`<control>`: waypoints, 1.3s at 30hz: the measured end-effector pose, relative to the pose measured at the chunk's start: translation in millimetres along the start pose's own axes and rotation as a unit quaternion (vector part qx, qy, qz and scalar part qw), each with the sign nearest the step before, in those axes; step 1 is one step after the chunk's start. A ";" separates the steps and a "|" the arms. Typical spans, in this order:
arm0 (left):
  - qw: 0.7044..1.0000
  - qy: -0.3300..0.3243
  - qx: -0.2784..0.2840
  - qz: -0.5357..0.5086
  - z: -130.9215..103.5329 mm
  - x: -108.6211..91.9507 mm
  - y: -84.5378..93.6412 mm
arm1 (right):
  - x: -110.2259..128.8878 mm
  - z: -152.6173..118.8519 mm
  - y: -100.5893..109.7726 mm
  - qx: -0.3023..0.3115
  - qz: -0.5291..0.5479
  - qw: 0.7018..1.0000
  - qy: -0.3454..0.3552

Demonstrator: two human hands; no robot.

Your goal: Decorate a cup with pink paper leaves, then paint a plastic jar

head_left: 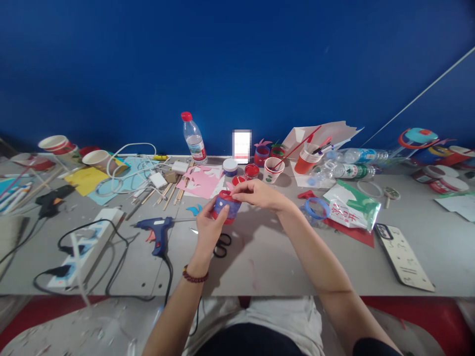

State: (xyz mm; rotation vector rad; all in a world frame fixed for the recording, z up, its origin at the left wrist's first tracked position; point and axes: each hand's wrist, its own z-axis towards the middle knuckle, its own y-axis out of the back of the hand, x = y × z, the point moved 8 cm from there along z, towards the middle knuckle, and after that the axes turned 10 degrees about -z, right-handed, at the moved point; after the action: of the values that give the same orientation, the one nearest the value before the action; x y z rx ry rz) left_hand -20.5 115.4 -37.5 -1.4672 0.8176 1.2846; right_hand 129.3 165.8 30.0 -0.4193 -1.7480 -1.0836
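My left hand (211,217) is wrapped around a small purple cup (230,209) with red bands at rim and base and a few white dots. The thumb presses on its near side. My right hand (256,194) is closed in a pinch at the cup's rim. A pink paper piece (230,187) stands up at those fingertips; whether they grip it or press it to the rim I cannot tell. Beneath my left hand lie black-handled scissors (222,245), partly covered. Blue paper cutouts (194,210) rest just left of that hand.
A blue hot glue gun (159,232) and a power strip (89,247) with cords lie left. Behind my hands stand a water bottle (194,141), a red paint jar (251,171) and a paper cup (273,169). At right are a green-white packet (352,205) and a phone (404,257).
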 end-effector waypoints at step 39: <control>0.983 -0.021 -0.042 -0.177 -71.2 -51.3 7.0 | 19.7 -58.2 -5.5 -0.211 -0.207 0.955 0.029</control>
State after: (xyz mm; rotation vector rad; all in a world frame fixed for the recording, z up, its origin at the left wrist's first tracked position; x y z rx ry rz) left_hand -15.9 40.0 7.6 -1.5652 0.4518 1.0853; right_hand 149.5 111.3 50.6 -0.2784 -1.5848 -1.7670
